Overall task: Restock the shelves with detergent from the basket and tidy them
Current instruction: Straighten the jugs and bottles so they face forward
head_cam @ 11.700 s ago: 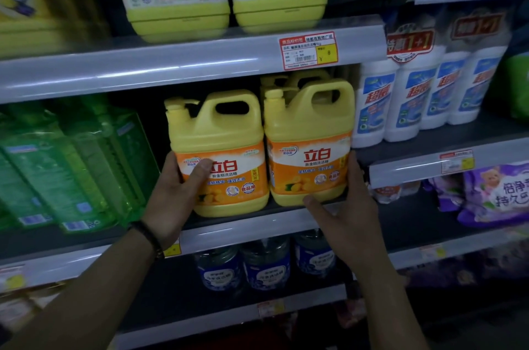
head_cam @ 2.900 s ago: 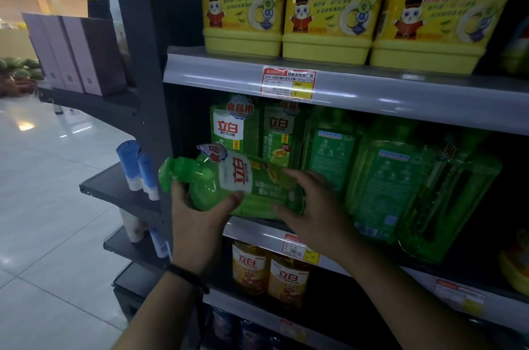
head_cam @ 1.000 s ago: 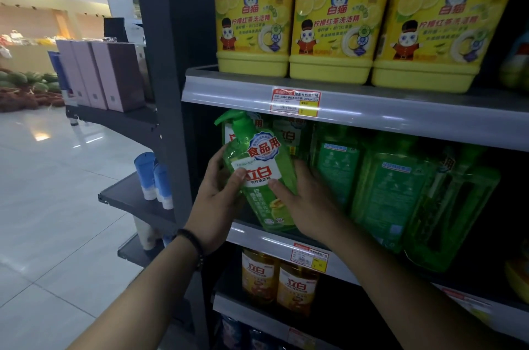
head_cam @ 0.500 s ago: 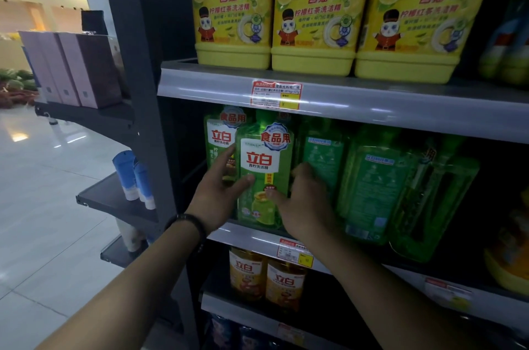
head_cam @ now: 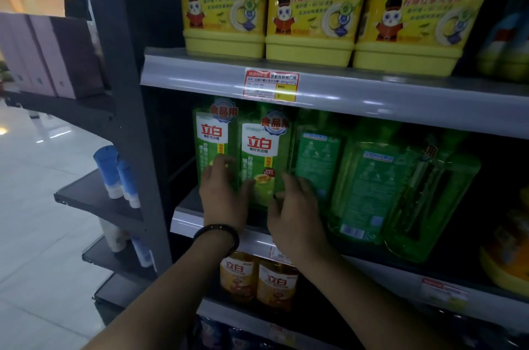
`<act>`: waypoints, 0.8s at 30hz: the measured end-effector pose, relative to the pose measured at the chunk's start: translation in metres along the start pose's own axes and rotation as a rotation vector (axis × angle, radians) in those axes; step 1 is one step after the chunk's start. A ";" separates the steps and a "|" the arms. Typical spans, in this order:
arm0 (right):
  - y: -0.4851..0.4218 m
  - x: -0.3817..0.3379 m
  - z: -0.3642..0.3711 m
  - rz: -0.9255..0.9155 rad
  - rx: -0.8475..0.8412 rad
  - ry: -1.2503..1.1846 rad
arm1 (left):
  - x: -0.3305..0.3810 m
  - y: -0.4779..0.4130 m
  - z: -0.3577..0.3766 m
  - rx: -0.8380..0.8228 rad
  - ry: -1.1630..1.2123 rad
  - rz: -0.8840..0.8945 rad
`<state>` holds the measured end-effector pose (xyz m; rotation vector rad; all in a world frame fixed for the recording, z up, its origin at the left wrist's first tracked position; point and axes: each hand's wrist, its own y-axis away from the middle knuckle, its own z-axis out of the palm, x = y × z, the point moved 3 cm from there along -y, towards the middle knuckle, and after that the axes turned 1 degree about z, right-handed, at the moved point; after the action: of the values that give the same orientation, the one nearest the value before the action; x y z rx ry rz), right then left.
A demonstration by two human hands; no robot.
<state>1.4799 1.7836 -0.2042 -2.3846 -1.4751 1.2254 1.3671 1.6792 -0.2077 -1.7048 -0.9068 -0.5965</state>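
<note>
Bottle is upright on the middle shelf, second from the left end, label facing out. It sits just beside the far-left bottle, which is the same product.

My left hand has fingers spread across the gap between those two, thumb on the front of my bottle. My right hand is loosely curled at its lower right edge, fingertips touching. Neither hand is wrapped around it; this is nudging, not carrying.

Step, as I read it: squaring the bottle up in the row.

How to do it well:
- Push low, near the base. Tall and narrow, so I'd expect a high push to tip it.
- Bring its face flush with the far-left one and line up the bases at the shelf's front lip.
- Close the gap on the left, then check the right side.
- The next bottle to the right shows its back label, and the ones past it lean. I'd turn and straighten those afterwards.
- Let go one hand at a time and check it stands.

The basket isn't in view, so I can't tell how much stock is left.
</note>
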 end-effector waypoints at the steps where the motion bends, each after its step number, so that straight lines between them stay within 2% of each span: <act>1: 0.001 0.003 0.003 -0.015 -0.029 0.023 | 0.000 0.003 0.005 0.000 -0.014 0.022; 5: -0.005 0.008 0.004 0.002 -0.142 0.119 | -0.006 0.012 0.028 -0.047 -0.048 0.000; 8: -0.015 0.008 0.002 0.053 -0.161 0.186 | -0.009 0.011 0.038 -0.080 -0.114 0.032; 11: -0.018 0.008 0.002 0.057 -0.196 0.238 | -0.009 0.014 0.042 -0.044 -0.141 0.092; 13: -0.014 0.009 -0.002 0.067 -0.210 0.185 | -0.007 0.017 0.041 -0.014 -0.139 0.125; 17: 0.009 0.019 -0.024 0.095 -0.049 0.028 | 0.005 0.031 0.037 -0.013 -0.181 0.190; 19: 0.020 0.030 -0.032 0.139 0.013 -0.040 | 0.019 0.048 0.038 -0.023 -0.129 0.239; 24: 0.028 0.056 -0.039 0.238 0.004 -0.087 | 0.038 0.075 0.063 -0.080 -0.012 0.231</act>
<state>1.5379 1.8245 -0.2231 -2.5948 -1.2345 1.3956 1.4471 1.7385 -0.2411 -1.8556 -0.6894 -0.4728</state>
